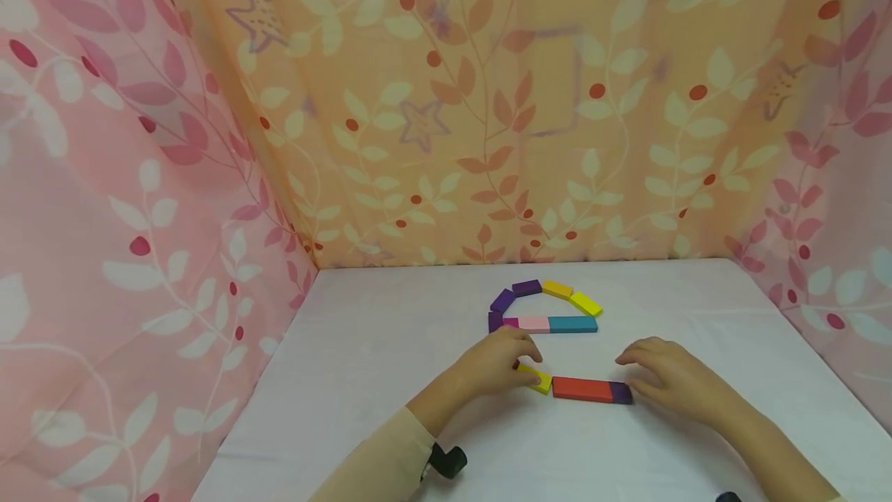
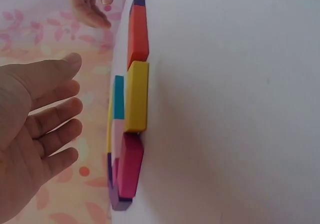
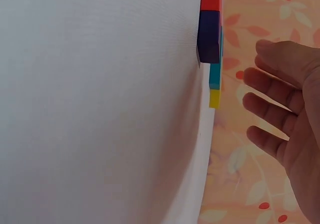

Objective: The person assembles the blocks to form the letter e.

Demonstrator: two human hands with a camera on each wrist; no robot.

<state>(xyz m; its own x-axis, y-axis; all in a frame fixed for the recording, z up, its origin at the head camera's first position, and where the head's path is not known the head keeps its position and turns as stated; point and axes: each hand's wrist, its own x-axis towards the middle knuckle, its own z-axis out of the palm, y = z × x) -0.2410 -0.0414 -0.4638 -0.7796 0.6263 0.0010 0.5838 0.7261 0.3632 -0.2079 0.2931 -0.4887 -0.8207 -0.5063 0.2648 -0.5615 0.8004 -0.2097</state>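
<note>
Leaf-patterned fabric in pink and orange closes off three sides around a white counter (image 1: 362,378), and we look down at it from above with both our hands out in front of us.

Toward the back edge of the counter lies a ring of flat coloured blocks: a purple block (image 1: 526,287), an orange-yellow block (image 1: 557,289) and a yellow block (image 1: 586,304) form an arch, with another purple block (image 1: 502,300) running down its left side. Across the bottom sit a pink block (image 1: 533,324) and a teal block (image 1: 573,324), end to end.

Nearer the front edge is a second row. A small yellow block (image 1: 540,379) lies tilted just under our left hand (image 1: 498,366), whose fingertips are on or just over it; the fingers are gently bent and, seen from the left wrist, spread and relaxed, gripping nothing. Just beside it, a red block (image 1: 581,389) touches a short dark purple block (image 1: 621,393) at its right end.

Our right hand (image 1: 672,378) hovers just beyond that purple end, fingers loosely extended and spread, palm down, holding nothing. We cannot tell whether its fingertips touch the block. A magenta block (image 2: 131,166) shows in the left wrist view, next to the yellow one.
</note>
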